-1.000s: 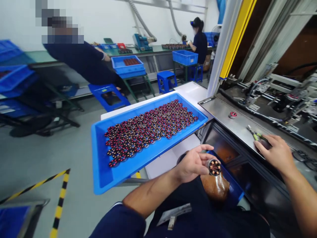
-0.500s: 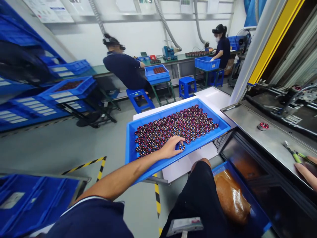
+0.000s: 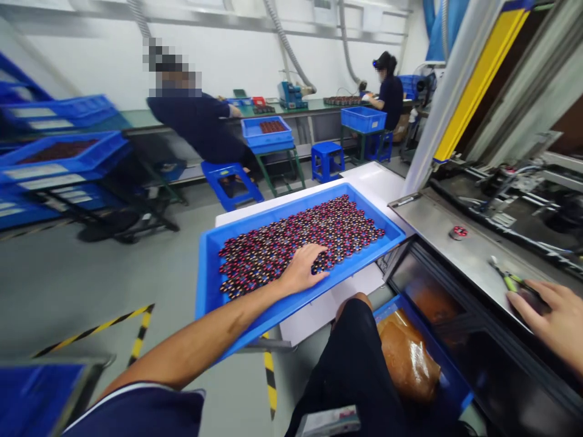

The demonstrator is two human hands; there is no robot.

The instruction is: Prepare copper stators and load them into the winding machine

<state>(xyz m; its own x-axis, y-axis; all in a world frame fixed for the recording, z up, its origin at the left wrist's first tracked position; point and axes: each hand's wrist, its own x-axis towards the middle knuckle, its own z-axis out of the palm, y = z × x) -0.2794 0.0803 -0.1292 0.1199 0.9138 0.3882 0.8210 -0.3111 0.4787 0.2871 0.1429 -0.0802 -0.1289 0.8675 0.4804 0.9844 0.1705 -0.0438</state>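
Note:
A blue tray [image 3: 207, 267] in front of me holds several small round wound coil parts [image 3: 319, 230], red and copper coloured. My left hand [image 3: 303, 268] reaches into the tray, fingers bent down over the parts at its near edge; whether it grips one is hidden. My right hand [image 3: 553, 318] rests at the right on a steel machine ledge [image 3: 432, 221], fingers spread, beside green-handled cutters [image 3: 510, 279]. One single coil part [image 3: 458, 232] lies alone on the ledge.
A machine with a yellow-striped post [image 3: 473, 79] stands at the right. A blue bin with a brown bag [image 3: 405, 355] sits by my knee. Two people sit at benches behind, among blue stools [image 3: 327, 159] and stacked blue crates [image 3: 59, 158]. Yellow-black tape marks the floor.
My left hand brought a coil part from near my lap to the tray, set it among the others, and now lies over them. The right hand stayed on the ledge.

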